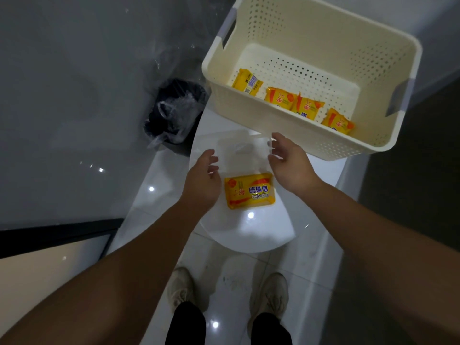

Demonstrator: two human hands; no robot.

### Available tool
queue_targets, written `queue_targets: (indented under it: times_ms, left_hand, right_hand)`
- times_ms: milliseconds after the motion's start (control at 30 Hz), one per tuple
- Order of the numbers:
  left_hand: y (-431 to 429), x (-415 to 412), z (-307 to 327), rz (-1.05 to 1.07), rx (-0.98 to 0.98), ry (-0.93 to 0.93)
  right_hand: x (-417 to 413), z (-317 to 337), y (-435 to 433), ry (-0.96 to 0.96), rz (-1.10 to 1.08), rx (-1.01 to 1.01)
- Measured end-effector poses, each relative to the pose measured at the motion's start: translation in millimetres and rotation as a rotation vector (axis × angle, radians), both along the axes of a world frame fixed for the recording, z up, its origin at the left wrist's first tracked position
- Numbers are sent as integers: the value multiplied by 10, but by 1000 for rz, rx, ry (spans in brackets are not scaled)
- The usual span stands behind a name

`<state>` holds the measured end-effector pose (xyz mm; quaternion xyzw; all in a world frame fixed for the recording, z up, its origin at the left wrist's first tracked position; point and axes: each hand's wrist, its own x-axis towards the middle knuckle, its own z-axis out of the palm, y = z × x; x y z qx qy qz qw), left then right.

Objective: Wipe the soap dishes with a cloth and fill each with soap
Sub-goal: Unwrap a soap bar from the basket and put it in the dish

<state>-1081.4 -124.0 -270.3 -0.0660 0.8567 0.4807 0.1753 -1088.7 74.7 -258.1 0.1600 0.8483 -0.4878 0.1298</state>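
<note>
left arm: bare, reaching forward from lower left, forearm angled inward.
left hand: back up, fingers relaxed and lightly curved, pointing toward the other hand.
right arm: bare, reaching in from lower right.
right hand: back up, fingers spread, loosely curved, slightly farther forward.
spacing: hands apart, not touching.

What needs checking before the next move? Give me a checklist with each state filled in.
1. Left hand free: ok, open and empty.
2. Right hand free: ok, open and empty.
3. Wrapped sulfur soap seated in the clear soap dish: cannot tell, its edges are faint.
4. Spare soap packets in the cream basket: ok, four there.
5. Cloth to hand: not ok, none in view.
</note>
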Motion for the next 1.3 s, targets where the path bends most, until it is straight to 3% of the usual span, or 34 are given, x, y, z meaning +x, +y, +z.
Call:
queue_targets:
  times_ms: [167,333,633,767,833,933,1100,1300]
  left_hand:
    - [-29,106,103,-42,10,41]
    - [-73,293,187,-50,90,55]
    - [-85,592,65,-96,-28,145]
    - [-19,606,24,-40,-33,65]
    - [34,556,37,8,-29,-27]
    - [97,478,38,9,-72,-105]
    - [94,421,-89,-84,-221,-96]
    - [109,427,-99,-96,-231,-102]
  right_hand:
    - [109,106,32,59,0,-61]
    - [313,163,79,146,99,61]
    - [766,-35,175,281,347,243]
    - [854,-127,156,253,365,273]
    - [847,-87,113,225,255,211]
    - [756,-17,58,25,87,122]
    - [621,-155,10,-194,91,148]
    - [578,-220,-4,-243,-51,16]
